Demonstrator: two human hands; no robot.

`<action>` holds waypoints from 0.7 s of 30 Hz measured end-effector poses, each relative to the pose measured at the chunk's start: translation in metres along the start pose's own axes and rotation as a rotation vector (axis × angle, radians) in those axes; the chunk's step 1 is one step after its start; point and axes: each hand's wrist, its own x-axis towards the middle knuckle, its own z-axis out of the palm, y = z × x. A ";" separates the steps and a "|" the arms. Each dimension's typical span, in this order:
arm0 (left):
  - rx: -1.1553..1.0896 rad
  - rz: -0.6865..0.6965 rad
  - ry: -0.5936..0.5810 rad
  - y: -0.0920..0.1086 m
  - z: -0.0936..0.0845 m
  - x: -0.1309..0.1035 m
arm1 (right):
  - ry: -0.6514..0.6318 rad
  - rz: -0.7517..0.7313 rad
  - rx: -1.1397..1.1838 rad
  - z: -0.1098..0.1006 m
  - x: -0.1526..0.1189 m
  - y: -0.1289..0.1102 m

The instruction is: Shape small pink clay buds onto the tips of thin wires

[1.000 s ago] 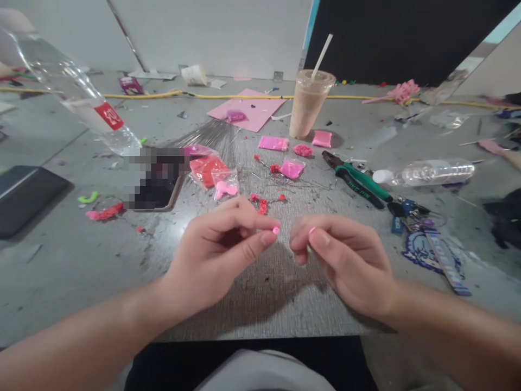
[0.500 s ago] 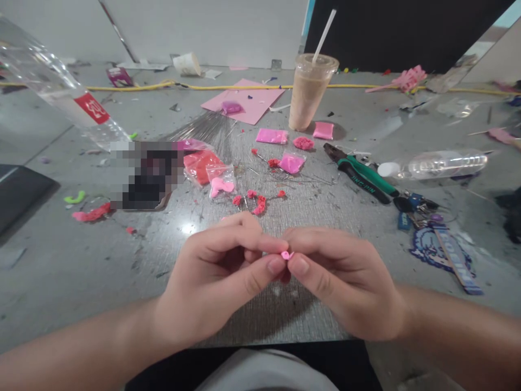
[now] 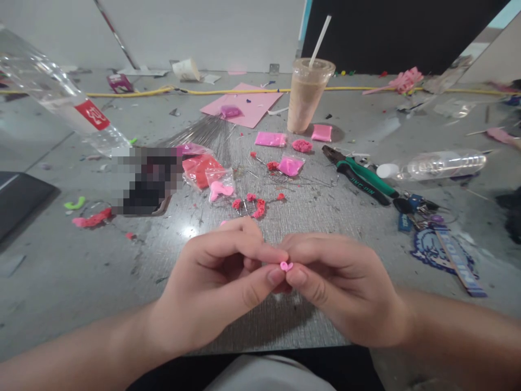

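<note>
A tiny curled piece of pink modelling clay (image 3: 286,266) is pinched where my two hands meet, low over the table. My left hand (image 3: 217,288) grips it between thumb and index finger, its other fingers folded in. From the other side, my right hand (image 3: 345,293) closes thumb and fingers on the same piece, the fingertips nearly touching those of the left. Beyond the hands lie red clay-covered wire pieces (image 3: 259,207) and an opened plastic bag with light pink clay (image 3: 221,189).
Pliers with green-black handles (image 3: 366,179), keys with a keychain (image 3: 442,255) and a lying bottle (image 3: 445,164) are at right. A drink cup with straw (image 3: 308,100) stands behind. At left are a blurred-out phone (image 3: 148,184) and a tilted bottle (image 3: 61,100). Thin wires (image 3: 203,130) fan out on the table.
The pink clay piece is turned slightly, its curl showing more plainly between the fingertips. Both hands sit a little lower in view, with the same pinch.
</note>
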 end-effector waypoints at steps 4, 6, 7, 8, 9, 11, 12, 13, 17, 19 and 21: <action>0.179 0.095 -0.007 0.005 -0.003 0.003 | 0.005 0.017 -0.043 -0.001 0.000 -0.001; 0.280 0.141 -0.014 0.008 -0.003 0.004 | 0.015 0.027 -0.058 -0.001 0.001 -0.002; 0.329 0.160 -0.015 0.010 -0.003 0.004 | 0.018 0.031 -0.065 -0.001 0.001 -0.003; 0.372 0.175 -0.019 0.011 -0.003 0.004 | 0.020 0.035 -0.073 -0.001 0.002 -0.003; 0.409 0.191 -0.023 0.013 -0.003 0.005 | 0.022 0.036 -0.079 -0.001 0.002 -0.003; 0.476 0.231 -0.032 0.015 -0.003 0.004 | 0.025 0.035 -0.081 -0.002 0.002 -0.004; 0.507 0.252 -0.035 0.016 -0.003 0.004 | 0.028 0.035 -0.077 -0.002 0.002 -0.004; 0.533 0.271 -0.035 0.017 -0.003 0.004 | 0.031 0.035 -0.072 -0.002 0.001 -0.003; 0.585 0.309 -0.048 0.018 -0.004 0.002 | 0.040 0.041 -0.054 -0.002 0.000 -0.002; 0.552 0.314 -0.065 0.017 -0.004 0.003 | 0.029 0.039 -0.041 -0.003 0.000 -0.001; 0.491 0.312 -0.082 0.016 -0.005 0.003 | 0.012 0.033 -0.026 -0.003 -0.001 -0.001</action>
